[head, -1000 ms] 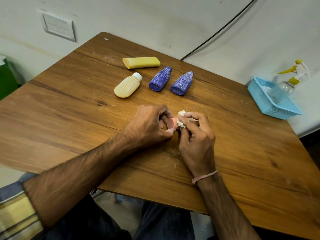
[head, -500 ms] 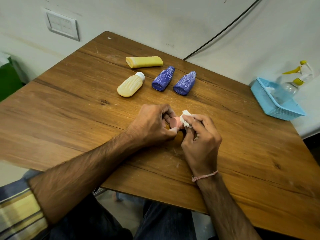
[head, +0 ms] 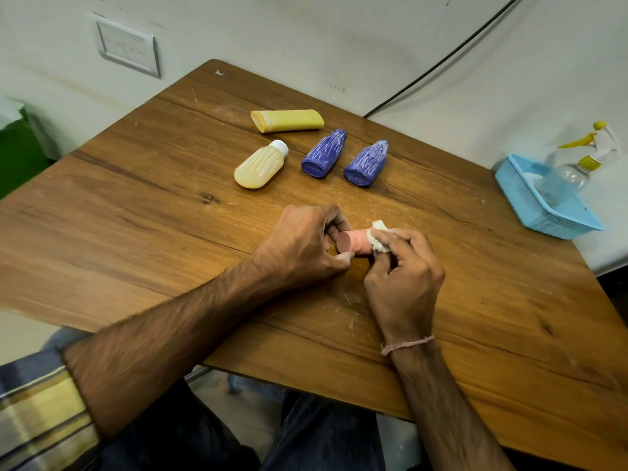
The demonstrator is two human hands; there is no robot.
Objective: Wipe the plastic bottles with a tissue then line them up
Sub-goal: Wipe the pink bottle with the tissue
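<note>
Pink bottle (head: 353,242) is at frame centre, lying sideways just above the table (head: 136,215), flat base toward the left. Left hand (head: 302,246) grips the base end, fingers and thumb curled round it. Right hand (head: 404,270) pinches a crumpled white tissue (head: 378,236) against the other end; a pink thread (head: 406,345) is on that wrist.

Above the hands, lying flat and apart from each other: pale yellow bottle (head: 260,168) with a white cap, left blue bottle (head: 324,153), right blue bottle (head: 367,163), and behind them a yellow tube (head: 289,120). The blue ones have white streaks; any lettering is too small to read.

The table is brown wood grain, with white crumbs near the right hand. Its far corner meets a white wall with a switch plate (head: 127,49) upper left and a black cable (head: 441,62) upper right.

At the right edge is a blue basket (head: 520,195) holding a clear spray bottle (head: 577,164) with a yellow trigger. Bare wood shows at left and lower right. The near table edge crosses over the person's lap.
</note>
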